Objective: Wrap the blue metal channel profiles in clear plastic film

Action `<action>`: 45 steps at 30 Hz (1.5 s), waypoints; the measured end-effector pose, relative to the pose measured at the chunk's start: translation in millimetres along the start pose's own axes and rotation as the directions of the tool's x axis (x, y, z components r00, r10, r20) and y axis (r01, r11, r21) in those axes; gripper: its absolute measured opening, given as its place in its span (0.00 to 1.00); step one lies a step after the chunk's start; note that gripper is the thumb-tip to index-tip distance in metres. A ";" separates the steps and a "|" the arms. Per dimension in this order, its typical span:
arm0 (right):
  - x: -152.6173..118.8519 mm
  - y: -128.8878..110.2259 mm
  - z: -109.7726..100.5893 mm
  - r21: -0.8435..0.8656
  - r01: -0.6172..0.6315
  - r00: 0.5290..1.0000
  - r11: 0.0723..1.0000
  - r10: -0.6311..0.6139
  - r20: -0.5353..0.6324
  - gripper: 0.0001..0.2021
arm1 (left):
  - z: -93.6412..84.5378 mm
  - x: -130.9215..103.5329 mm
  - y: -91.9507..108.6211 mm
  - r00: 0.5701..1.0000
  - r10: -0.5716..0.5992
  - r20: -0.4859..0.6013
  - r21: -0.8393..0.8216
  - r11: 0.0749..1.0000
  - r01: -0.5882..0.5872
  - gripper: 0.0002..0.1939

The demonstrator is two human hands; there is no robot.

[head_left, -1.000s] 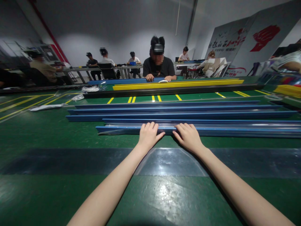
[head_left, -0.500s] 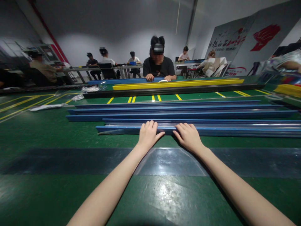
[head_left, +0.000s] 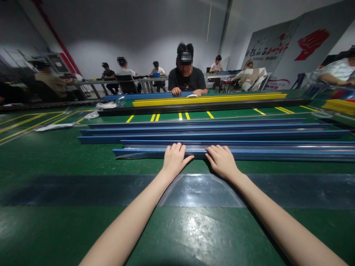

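Observation:
A long blue plastic channel [head_left: 266, 154] lies crosswise in front of me, its trough facing up and its right end running out of view. My left hand [head_left: 174, 159] grips its near wall, fingers over the top edge and thumb on the front face. A short way to the right, my right hand [head_left: 222, 159] holds the same wall in the same way, thumb pointing inward. A clear film lies partly along the channel's left end. Under my forearms a wide clear plastic strip [head_left: 199, 192] is flat on the green table [head_left: 199, 232].
Several blue channels [head_left: 138, 138] lie just beyond. Farther off are a black strip [head_left: 194, 108], a yellow strip [head_left: 210, 98] and crumpled clear plastic [head_left: 107, 105]. A co-worker [head_left: 187, 75] sits opposite, hands on the far blue piece. Other people sit at tables behind.
My right hand has shifted very slightly on the channel wall; my left hand and the channel look unmoved. At the far right, another person has changed position.

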State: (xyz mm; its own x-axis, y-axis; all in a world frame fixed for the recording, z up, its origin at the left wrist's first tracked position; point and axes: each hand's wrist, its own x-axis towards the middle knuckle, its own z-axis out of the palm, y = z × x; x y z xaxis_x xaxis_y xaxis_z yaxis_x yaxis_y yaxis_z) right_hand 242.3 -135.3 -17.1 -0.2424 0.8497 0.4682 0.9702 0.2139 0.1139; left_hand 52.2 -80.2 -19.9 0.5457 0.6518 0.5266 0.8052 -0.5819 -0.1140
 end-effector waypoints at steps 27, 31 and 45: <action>0.0 -0.5 -0.2 -0.028 0.008 1.000 1.000 -0.008 -0.020 0.14 | -0.1 0.2 0.1 1.000 0.015 0.004 -0.041 0.999 -0.015 0.18; 0.1 -0.6 -0.2 -0.024 0.007 1.000 1.000 -0.007 -0.020 0.14 | -0.3 0.4 0.1 1.000 0.015 0.007 -0.057 0.998 -0.015 0.18; -0.2 0.1 0.7 -0.025 0.012 1.000 1.000 -0.013 -0.023 0.15 | -1.3 0.5 0.6 1.000 0.010 0.018 -0.043 0.999 -0.010 0.18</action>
State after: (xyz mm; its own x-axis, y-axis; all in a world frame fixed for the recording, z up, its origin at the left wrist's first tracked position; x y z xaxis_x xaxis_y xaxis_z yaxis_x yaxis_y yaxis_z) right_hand 242.5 -135.1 -17.8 -0.2549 0.8355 0.4869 0.9669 0.2125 0.1415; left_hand 52.7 -80.9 -18.6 0.5580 0.6544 0.5104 0.7892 -0.6086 -0.0825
